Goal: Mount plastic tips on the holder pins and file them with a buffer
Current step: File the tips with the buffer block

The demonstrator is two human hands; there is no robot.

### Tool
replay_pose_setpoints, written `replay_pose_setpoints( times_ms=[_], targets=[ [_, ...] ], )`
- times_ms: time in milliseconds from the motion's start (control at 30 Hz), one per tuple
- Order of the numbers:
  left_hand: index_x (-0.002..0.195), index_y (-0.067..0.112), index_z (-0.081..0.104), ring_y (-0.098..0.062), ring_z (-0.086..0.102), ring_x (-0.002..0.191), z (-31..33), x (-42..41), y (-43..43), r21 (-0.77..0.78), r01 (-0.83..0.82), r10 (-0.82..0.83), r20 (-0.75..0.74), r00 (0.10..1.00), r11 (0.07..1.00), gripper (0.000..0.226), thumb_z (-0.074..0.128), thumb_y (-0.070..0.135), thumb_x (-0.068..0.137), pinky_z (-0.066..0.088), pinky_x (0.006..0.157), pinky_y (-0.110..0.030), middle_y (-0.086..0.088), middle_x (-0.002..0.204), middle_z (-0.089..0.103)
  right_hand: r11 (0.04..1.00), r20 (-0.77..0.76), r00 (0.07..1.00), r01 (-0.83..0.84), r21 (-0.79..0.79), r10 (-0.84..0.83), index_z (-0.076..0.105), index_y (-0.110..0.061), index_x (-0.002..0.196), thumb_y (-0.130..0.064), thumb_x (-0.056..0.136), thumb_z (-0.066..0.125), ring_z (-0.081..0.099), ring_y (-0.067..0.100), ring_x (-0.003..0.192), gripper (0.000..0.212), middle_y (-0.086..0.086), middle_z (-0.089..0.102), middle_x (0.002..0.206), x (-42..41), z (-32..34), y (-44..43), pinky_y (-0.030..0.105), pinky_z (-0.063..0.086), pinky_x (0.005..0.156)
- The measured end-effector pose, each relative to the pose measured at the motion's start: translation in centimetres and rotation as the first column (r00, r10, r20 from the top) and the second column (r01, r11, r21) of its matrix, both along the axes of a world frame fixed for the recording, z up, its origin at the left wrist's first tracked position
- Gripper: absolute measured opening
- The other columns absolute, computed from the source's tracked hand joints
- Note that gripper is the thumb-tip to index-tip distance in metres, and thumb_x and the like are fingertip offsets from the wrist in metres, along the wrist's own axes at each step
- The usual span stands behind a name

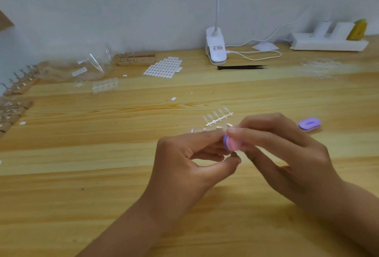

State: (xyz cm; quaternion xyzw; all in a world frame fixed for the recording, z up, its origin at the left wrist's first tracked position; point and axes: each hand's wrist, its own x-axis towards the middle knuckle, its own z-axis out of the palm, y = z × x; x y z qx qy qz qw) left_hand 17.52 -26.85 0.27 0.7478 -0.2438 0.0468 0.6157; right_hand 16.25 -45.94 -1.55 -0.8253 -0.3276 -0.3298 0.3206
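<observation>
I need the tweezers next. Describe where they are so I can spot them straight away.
Find the white clip lamp standing at the back edge of the wooden table. Just in front of its base lie the tweezers, flat, tips pointing right. They are the only long, thin black thing there, among white and clear parts.

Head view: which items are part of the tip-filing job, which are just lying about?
In use: buffer in right hand; small piece pinched by left hand; tip strip; wooden holders.
Lying about: clip lamp, tweezers, power strip, purple case.
</observation>
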Motion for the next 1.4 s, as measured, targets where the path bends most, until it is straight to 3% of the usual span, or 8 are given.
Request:
replay_pose_setpoints(
  times_ms=[367, 500, 733, 867, 967, 1067, 1167, 1400],
  targets=[
    [0.089, 0.024, 0.079, -0.009, 0.074, 0.075, 0.1, 0.2, 0.1, -0.042, -0.004, 0.003, -0.024, 1.0, 0.999, 0.031, 0.083, 0.001, 0.07, 0.057, 0.071, -0.018, 0.006, 0.079, 0.076, 0.998, -0.023, 0.998, 0.058, 0.012, -0.058, 0.065, -0.012, 0.118, 0.003, 0.09, 0.066, 0.066, 0.019, 0.099, 0.033, 0.007, 0.065, 0.107, 0.3, 0.0, -0.7, 0.029, 0.051, 0.089],
    [0.095, 0.024, 0.078, -0.007, 0.074, 0.078, 0.0, 0.1, 0.0, -0.032, 0.044, -0.045, -0.021, 0.999, 0.999, 0.033, 0.08, 0.0, 0.072, 0.055, 0.071, -0.014, 0.008, 0.084, 0.077, 0.999, 0.02, 1.0, -0.024, 0.028, 0.023, 0.065, -0.005, 0.121, 0.002, 0.093, 0.064, 0.065, 0.016, 0.103, 0.029, 0.008, 0.063, 0.11, 0.0, -0.1, 0.6, 0.023, 0.048, 0.091],
    [0.097, 0.023, 0.078, -0.01, 0.074, 0.078, -0.1, 0.2, -0.3, -0.023, 0.05, -0.052, -0.078, 0.996, 0.998, 0.033, 0.081, 0.003, 0.072, 0.055, 0.072, -0.017, 0.006, 0.084, 0.076, 1.0, 0.014, 1.0, -0.003, 0.013, 0.003, 0.063, -0.009, 0.121, -0.004, 0.095, 0.06, 0.065, 0.018, 0.101, 0.027, 0.01, 0.064, 0.108, 0.1, 0.0, -0.3, 0.025, 0.05, 0.09],
    [0.096, 0.025, 0.078, -0.017, 0.072, 0.077, 0.0, 0.4, -0.2, 0.008, 0.038, -0.037, -0.05, 0.998, 0.999, 0.031, 0.08, 0.008, 0.07, 0.058, 0.071, -0.027, 0.004, 0.085, 0.075, 1.0, 0.01, 1.0, 0.001, 0.027, -0.002, 0.063, -0.011, 0.122, -0.004, 0.095, 0.06, 0.065, 0.016, 0.102, 0.028, 0.007, 0.064, 0.11, 0.1, 0.0, 0.0, 0.025, 0.05, 0.09],
    [0.094, 0.029, 0.078, -0.016, 0.066, 0.075, 0.1, 0.6, -0.2, 0.042, -0.003, 0.003, -0.015, 1.0, 0.999, 0.032, 0.081, 0.013, 0.066, 0.056, 0.066, -0.026, 0.005, 0.082, 0.068, 0.999, -0.005, 1.0, 0.018, 0.027, -0.018, 0.064, -0.012, 0.121, -0.005, 0.095, 0.06, 0.065, 0.016, 0.102, 0.027, 0.006, 0.064, 0.11, 0.1, 0.1, -0.4, 0.024, 0.049, 0.091],
    [0.095, 0.03, 0.078, -0.014, 0.065, 0.086, 0.1, 0.7, -0.1, 0.041, -0.002, 0.003, -0.008, 1.0, 0.999, 0.034, 0.082, 0.014, 0.065, 0.054, 0.068, -0.02, 0.008, 0.091, 0.065, 0.999, -0.009, 1.0, 0.02, 0.044, -0.019, 0.064, -0.009, 0.122, -0.005, 0.095, 0.06, 0.064, 0.014, 0.106, 0.028, 0.005, 0.063, 0.112, -0.1, 0.1, -0.4, 0.022, 0.048, 0.093],
    [0.095, 0.029, 0.078, -0.012, 0.069, 0.1, 0.1, 0.6, 0.0, -0.008, 0.031, -0.032, -0.067, 0.997, 0.999, 0.035, 0.082, 0.012, 0.065, 0.055, 0.077, -0.02, 0.012, 0.11, 0.071, 1.0, 0.007, 1.0, -0.012, -0.009, 0.012, 0.064, -0.004, 0.124, -0.001, 0.096, 0.059, 0.066, 0.022, 0.103, 0.029, 0.008, 0.063, 0.111, -0.1, 0.0, -0.3, 0.031, 0.052, 0.088],
    [0.084, 0.015, 0.072, -0.015, 0.071, 0.069, 0.0, 0.7, 0.0, -0.137, 0.053, -0.084, -0.235, 0.968, 0.989, 0.025, 0.082, 0.004, 0.065, 0.054, 0.065, -0.021, -0.005, 0.078, 0.075, 0.998, -0.024, 0.999, 0.041, -0.044, -0.042, 0.065, -0.006, 0.124, 0.002, 0.095, 0.059, 0.064, 0.017, 0.104, 0.031, 0.006, 0.062, 0.112, 0.2, -0.3, -1.2, 0.026, 0.05, 0.091]
  ],
)
